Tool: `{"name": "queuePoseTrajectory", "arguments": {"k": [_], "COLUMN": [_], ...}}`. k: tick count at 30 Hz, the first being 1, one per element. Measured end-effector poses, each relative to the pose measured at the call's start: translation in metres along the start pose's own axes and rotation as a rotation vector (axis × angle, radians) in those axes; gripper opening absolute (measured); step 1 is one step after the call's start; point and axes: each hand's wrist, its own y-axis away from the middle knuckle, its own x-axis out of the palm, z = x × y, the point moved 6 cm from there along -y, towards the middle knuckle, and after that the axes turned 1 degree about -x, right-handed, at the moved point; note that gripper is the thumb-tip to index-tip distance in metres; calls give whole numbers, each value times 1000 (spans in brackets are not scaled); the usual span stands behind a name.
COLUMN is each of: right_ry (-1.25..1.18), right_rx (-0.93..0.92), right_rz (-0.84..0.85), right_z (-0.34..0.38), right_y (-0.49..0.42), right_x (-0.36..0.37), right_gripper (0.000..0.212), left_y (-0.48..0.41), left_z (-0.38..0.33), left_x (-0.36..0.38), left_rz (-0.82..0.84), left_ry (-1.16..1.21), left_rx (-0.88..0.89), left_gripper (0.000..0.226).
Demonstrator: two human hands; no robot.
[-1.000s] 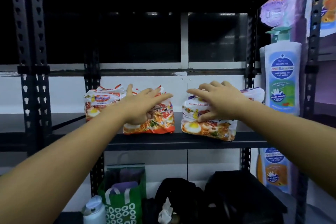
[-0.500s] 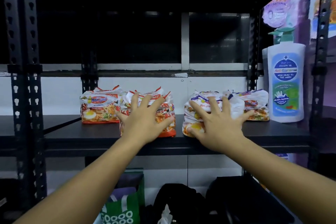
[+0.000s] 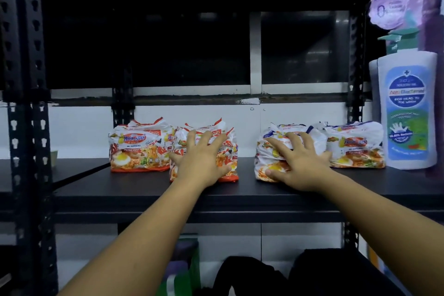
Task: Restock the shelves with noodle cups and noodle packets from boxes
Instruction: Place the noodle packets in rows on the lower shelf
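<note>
Four noodle packets (image 3: 139,149) are lined up mid-frame on the shelf (image 3: 144,191). No cups or boxes are visible, so most of the restocking is judged to be left. The left hand (image 3: 201,161) is spread wide and pressed on the second packet (image 3: 230,151), and the right hand (image 3: 300,163) likewise on the third packet (image 3: 263,164). A second earlier, the fingers were angled inward.

Both bare arms stretch forward, the left one coming from 7 o'clock and the right one from 4 o'clock, and the left hand (image 3: 201,163) and the right hand (image 3: 300,166) show their backs, fingers spread nearly straight toward 12 o'clock, thumbs toward 9 o'clock.
</note>
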Motion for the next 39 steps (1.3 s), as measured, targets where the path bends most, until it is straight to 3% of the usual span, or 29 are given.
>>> {"name": "queuePoseTrajectory", "arguments": {"k": [27,36,39], "right_ry": [-50,-111,-129], "right_rx": [24,28,45], "right_rz": [-33,-73,-102], "right_z": [-17,-14,-14], "right_y": [-31,-29,-27], "right_x": [31,25,20], "right_gripper": [82,81,87], "left_y": [-94,-71,-47], "left_z": [44,30,-9], "left_x": [61,40,21], "left_rz": [223,0,-77], "left_ry": [-75,-129,97], "left_rx": [-66,-3,180], "left_gripper": [119,113,91]}}
